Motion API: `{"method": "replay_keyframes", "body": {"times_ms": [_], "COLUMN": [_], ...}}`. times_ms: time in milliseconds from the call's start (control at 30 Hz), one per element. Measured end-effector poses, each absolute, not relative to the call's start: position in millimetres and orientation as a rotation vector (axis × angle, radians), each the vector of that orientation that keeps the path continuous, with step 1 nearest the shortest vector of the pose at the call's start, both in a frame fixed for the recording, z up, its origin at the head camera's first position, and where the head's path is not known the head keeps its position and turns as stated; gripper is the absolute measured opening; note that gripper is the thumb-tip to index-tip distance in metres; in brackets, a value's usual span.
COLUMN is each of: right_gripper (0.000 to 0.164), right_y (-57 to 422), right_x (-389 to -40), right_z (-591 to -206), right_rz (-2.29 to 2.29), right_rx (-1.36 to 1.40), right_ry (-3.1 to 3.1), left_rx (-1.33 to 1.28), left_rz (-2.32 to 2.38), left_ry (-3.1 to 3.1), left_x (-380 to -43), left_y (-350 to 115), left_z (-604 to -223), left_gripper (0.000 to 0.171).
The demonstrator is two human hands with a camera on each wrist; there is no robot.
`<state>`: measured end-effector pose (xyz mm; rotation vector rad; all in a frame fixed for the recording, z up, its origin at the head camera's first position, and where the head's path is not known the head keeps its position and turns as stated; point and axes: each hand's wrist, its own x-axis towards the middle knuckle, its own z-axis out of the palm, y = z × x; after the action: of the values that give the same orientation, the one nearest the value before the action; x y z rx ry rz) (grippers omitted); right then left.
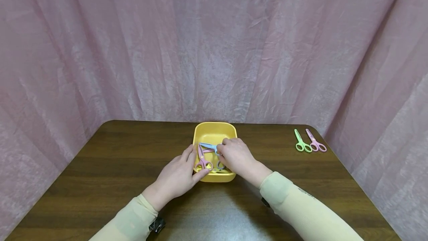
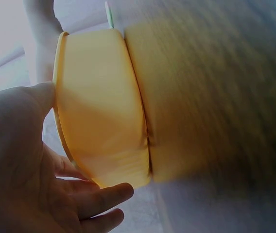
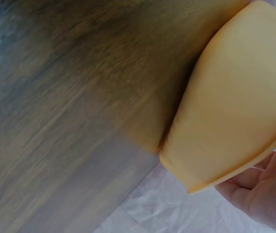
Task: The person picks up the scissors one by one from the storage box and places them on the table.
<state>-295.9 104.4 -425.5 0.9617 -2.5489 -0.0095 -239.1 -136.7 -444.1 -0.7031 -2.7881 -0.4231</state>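
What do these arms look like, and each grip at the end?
The left grip and right grip are a person's ungloved hands. The left sleeve and right sleeve are pale cream, greenish toward the ends; the right one bears a small dark marking, too small to read. A black device shows beside the left cuff, a dark object below the right cuff. No cables show.

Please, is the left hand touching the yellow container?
Touching: the left wrist view shows the left hand with its thumb against the yellow container.
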Motion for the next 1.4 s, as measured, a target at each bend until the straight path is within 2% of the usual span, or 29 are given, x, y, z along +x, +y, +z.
{"method": "replay_keyframes", "body": {"times_ms": [167,500,800,1400], "right_gripper": [0.014,0.025,0.018,0.021], "right_y": [111,127,142,180], "right_x": [-289,-280,-274,-253], "right_z": [-418,-415,-411,-396], "right_rz": [0.035,0.089,0.148,0.199], "right_rx": [0.959,0.951,0.945,0.88], "right_ry": [-2.525,-2.438,-2.393,-2.358], "left_rx": [-0.715,-0.701,-0.708,-0.698], "left_rz": [-0.403,-0.42,-0.428,-0.415], "left_ry": [-2.783,-2.795,-2.781,-2.801], "left_x": [-240,-242,-244,-247], "left_y": [-135,-133,-131,-129], "left_z": [-443,-444,-446,-447], "left_gripper": [0.094,0.092,0.091,0.095]}}
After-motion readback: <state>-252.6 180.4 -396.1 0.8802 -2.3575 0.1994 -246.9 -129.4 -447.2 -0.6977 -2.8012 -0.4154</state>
